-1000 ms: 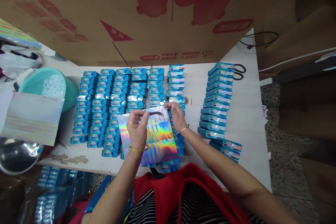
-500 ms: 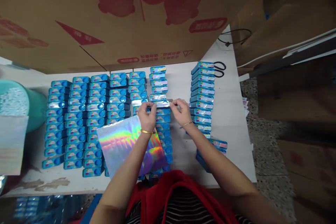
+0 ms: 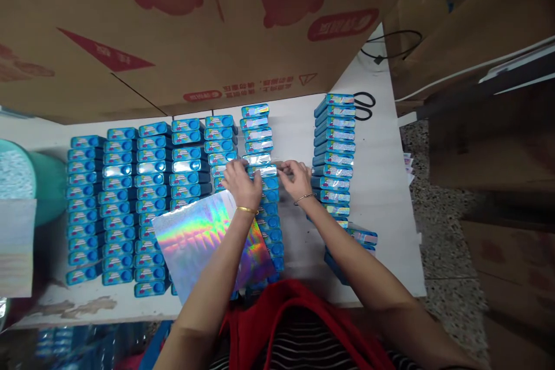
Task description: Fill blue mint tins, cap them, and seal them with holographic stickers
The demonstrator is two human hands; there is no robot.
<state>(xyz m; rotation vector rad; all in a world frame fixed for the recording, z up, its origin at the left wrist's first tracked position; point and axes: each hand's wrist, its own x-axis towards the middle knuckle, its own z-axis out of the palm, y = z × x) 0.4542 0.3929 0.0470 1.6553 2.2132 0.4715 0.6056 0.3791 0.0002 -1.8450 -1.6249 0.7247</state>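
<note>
My left hand [image 3: 243, 185] lies over the small blue boxes [image 3: 267, 183] of the middle column. Its fingers are apart, the thumb by the left end of a shiny sticker strip [image 3: 262, 170] on the top edge of one box. At the strip's right end my right hand [image 3: 297, 179] is closed, thumb and forefinger together; what they pinch is too small to make out. Under my left wrist a rainbow-shiny sticker sheet [image 3: 191, 230] rests across the boxes. Boxes farther back in this column bear similar shiny strips.
More columns of blue boxes [image 3: 117, 196] stand to the left, another column [image 3: 333, 146] to the right. Black-handled scissors [image 3: 364, 106] lie behind that column. A large carton [image 3: 182, 40] walls the back of the white table [image 3: 299, 243]. A teal bucket [image 3: 50, 185] stands far left.
My left hand has loosened from the strip's left end, its fingers now farther back on the boxes. The strip lies flatter on the box. My right hand stays near its right end.
</note>
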